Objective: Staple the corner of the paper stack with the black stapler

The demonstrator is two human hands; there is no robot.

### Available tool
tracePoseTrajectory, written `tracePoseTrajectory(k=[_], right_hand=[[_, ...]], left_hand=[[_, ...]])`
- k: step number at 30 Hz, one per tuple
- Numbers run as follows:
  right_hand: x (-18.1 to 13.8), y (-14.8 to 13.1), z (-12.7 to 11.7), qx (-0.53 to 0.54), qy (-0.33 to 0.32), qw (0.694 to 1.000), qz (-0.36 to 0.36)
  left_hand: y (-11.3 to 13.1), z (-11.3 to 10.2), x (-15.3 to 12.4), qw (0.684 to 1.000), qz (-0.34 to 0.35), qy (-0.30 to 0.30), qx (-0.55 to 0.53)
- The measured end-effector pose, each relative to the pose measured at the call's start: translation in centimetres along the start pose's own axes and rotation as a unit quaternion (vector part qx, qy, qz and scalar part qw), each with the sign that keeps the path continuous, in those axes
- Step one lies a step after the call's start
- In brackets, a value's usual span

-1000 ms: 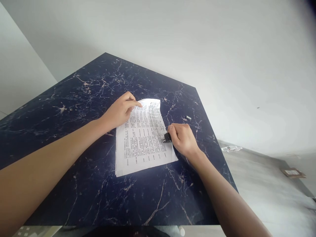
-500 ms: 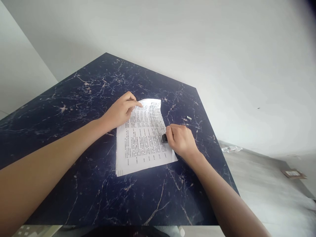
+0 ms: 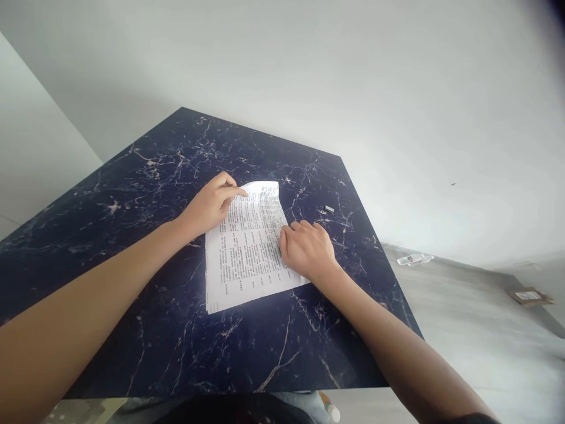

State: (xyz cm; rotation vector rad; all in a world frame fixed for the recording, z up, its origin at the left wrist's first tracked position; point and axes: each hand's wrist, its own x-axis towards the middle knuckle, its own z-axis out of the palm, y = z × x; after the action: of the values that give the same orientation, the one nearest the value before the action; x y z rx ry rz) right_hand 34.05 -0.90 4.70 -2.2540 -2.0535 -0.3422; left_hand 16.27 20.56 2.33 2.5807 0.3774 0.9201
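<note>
Printed sheets of paper (image 3: 247,259) lie on the dark marbled table (image 3: 145,318), covered in dense dark text. The far edge curls upward and the right side looks wrinkled. My left hand (image 3: 215,200) pinches the far left edge of the paper between thumb and fingers. Over the right part of the sheets, my right hand (image 3: 309,247) is closed in a fist, knuckles up. It covers the small black object that showed at its thumb a moment before, so that object is hidden now.
A small silver-and-white piece (image 3: 329,208) lies on the table beyond my right hand. Pale walls (image 3: 309,76) stand behind the table. On the floor to the right are a clear plastic wrapper (image 3: 415,259) and a flat brown box (image 3: 529,296). A white-capped bottle (image 3: 334,414) shows below the front edge.
My right hand has moved left over the paper, and the black object under it has gone out of sight. My left hand keeps its grip on the sheets. The view has shifted slightly.
</note>
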Motion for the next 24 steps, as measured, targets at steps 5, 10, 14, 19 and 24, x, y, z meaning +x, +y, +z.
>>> tracePoseTrajectory(k=[5,10,14,19,24], right_hand=[[0.1,2.6,-0.6,0.129,-0.023,0.989,0.065],[-0.3,5.8,-1.2,0.144,-0.010,0.983,0.110],[-0.7,8.2,-2.3,0.256,-0.111,0.960,0.031],[-0.9,10.6,-2.5,0.290,-0.164,0.942,-0.029],[0.3,7.4,-3.1,0.327,-0.023,0.934,0.145]], left_hand=[[-0.6,-0.1,0.0,0.999,-0.016,-0.026,0.010],[-1.8,0.4,-0.4,0.996,-0.024,-0.053,0.061],[-2.2,0.5,-0.6,0.992,-0.020,-0.044,0.115],[-2.3,0.5,-0.5,0.992,-0.020,-0.068,0.103],[-2.8,0.7,-0.5,0.994,-0.027,-0.068,0.087]])
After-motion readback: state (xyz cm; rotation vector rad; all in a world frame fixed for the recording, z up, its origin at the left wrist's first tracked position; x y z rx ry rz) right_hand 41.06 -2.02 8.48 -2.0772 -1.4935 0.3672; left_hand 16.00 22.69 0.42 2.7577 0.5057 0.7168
